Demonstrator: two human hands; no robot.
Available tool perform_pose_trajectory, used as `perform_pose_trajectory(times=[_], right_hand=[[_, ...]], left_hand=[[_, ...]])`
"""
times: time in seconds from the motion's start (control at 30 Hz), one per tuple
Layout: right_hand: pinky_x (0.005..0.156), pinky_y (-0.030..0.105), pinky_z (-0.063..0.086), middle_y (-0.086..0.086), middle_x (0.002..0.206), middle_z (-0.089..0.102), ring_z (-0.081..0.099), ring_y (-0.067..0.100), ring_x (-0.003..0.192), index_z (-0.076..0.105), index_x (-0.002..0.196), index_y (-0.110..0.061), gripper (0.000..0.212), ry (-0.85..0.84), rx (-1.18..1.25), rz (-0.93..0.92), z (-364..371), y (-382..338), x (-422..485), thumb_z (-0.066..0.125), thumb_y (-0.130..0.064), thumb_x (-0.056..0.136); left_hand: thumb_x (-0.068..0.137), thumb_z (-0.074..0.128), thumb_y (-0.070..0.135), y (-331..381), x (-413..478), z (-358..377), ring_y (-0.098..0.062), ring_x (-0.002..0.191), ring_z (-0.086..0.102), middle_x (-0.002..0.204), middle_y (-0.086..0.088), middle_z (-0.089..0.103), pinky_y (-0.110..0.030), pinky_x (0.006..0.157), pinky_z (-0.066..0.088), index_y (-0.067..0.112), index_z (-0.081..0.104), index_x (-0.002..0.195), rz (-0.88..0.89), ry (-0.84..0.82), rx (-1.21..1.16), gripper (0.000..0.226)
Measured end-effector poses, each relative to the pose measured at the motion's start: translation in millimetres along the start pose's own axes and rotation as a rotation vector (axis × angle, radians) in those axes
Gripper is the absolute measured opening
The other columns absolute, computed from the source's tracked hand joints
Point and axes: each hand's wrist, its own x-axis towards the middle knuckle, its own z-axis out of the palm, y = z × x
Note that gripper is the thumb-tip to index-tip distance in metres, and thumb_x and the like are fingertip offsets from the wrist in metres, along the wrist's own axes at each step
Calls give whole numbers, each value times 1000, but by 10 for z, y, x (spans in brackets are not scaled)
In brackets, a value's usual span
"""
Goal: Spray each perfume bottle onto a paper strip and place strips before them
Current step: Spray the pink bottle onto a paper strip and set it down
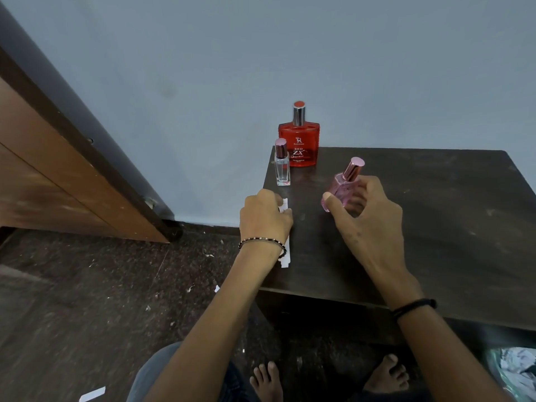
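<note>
I had the right hand [368, 210] at frame centre, fingers curled round the pink bottle [343, 188]. The bottle tilted, its rosy cap leaning toward the upper right. The left hand [265, 219], just left of it, was curled down over a white paper strip [285, 260]. The strip's long axis ran near-to-far along the left edge of the dark table [435, 227]. So the strip lay left of the bottle, apart from it, with the cap end leaning away. The clear bottle [282, 166] and red bottle [300, 143] stood behind.

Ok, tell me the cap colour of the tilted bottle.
Shiny pink cap on the pink bottle, head view.
</note>
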Motion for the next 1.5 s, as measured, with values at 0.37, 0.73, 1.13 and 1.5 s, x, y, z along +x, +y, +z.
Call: perform_pose_trajectory(times=[0.37, 0.73, 1.13, 1.5], right_hand=[[76, 1, 42, -11, 110, 63, 58, -9, 85, 56, 129, -18, 46, -36, 10, -45, -81, 83, 36, 72, -37, 90], [54, 9, 50, -2, 89, 69, 69, 4, 62, 50, 112, -19, 39, -49, 188, -23, -293, 191, 36, 73, -40, 88], [61, 25, 58, -4, 101, 72, 69, 10, 71, 57, 108, -33, 43, -73, 286, 68, -491, 393, 90, 79, -51, 76], [54, 15, 50, -1, 99, 74, 65, 0, 64, 63, 107, -31, 41, -238, 448, 116, -529, 386, 77, 83, -48, 77]], left_hand=[[94, 66, 22, 205, -87, 40, -13, 93, 70, 102, -2, 77, -20, 87, 52, 13, 74, 115, 247, 53, -276, 24], [90, 71, 16, 494, -71, 265, -10, 88, 74, 92, -1, 77, -15, 81, 56, 10, 75, 105, 252, 23, -725, 16], [96, 59, 29, 747, -96, 425, -26, 100, 71, 101, -14, 76, -34, 85, 59, 25, 79, 99, 110, -252, -997, 21], [87, 74, 34, 801, -90, 417, -16, 82, 77, 84, -6, 80, -25, 73, 61, 16, 80, 82, -3, -211, -1131, 19]])
